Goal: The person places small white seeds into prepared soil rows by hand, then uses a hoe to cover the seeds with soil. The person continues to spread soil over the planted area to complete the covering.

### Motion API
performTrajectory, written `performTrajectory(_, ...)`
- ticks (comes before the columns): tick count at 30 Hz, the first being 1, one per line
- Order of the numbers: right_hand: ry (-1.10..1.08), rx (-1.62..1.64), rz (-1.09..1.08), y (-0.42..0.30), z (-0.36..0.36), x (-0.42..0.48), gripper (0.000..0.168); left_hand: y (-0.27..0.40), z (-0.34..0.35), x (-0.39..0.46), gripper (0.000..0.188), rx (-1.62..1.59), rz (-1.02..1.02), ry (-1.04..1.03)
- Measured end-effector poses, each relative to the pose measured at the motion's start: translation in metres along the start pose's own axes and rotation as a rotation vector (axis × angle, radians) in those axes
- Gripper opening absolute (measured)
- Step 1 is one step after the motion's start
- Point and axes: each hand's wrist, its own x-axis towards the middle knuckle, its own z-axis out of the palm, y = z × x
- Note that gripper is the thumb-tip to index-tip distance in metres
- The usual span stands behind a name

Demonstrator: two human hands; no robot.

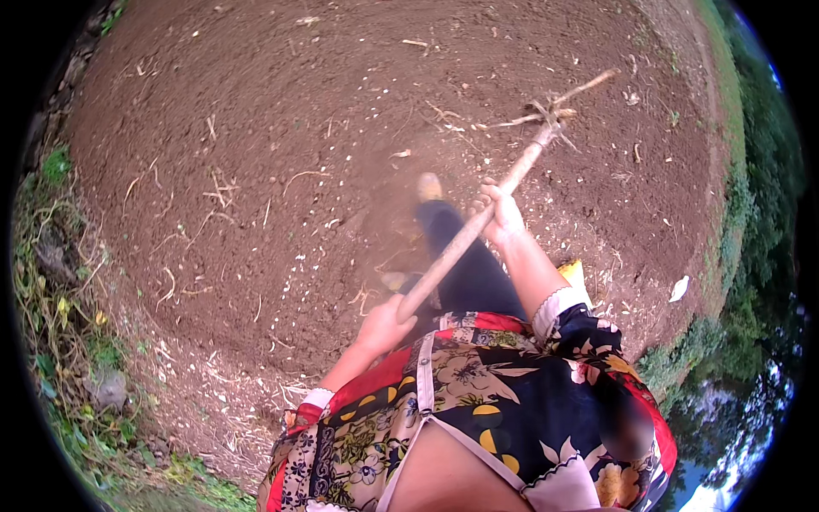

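A long wooden pole (457,243) slants across in front of my body, its far end up and to the right. My left hand (386,325) grips its near end close to my waist. Further along the shaft, my right hand (502,214) is closed around it. Dry root-like stalks (549,115) cluster at the far end; whether they are caught on a tool head or part of it I cannot tell. Below that end lies brown loose soil (358,109). Small white bits (291,272), possibly seeds, lie in rough lines on the soil.
My shoe (429,187) stands on the soil, blurred, below a dark trouser leg (470,256). Something yellow (574,275) shows beside my right forearm. Dry stalks (221,192) are scattered about. Vines and stones (54,256) edge the left side; green bushes (748,269) line the right.
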Motion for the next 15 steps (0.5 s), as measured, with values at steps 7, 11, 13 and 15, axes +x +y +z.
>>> performTrajectory(7, -0.007, -0.064, -0.016, -0.028, 0.029, 0.078, 0.025, 0.041, -0.039, 0.074, 0.047, -0.101, 0.0, 0.023)
performTrajectory(11, -0.092, -0.163, 0.128, -0.04, 0.072, 0.082, 0.022, 0.081, -0.107, 0.145, 0.057, -0.184, 0.242, 0.429)
performTrajectory(13, -0.176, -0.194, 0.19, -0.043, 0.09, 0.075, 0.021, 0.14, -0.161, 0.19, 0.056, -0.011, 0.38, 0.629)
performTrajectory(15, -0.238, -0.241, 0.258, -0.043, 0.111, 0.072, 0.022, 0.187, -0.208, 0.235, 0.056, 0.058, 0.545, 0.781)
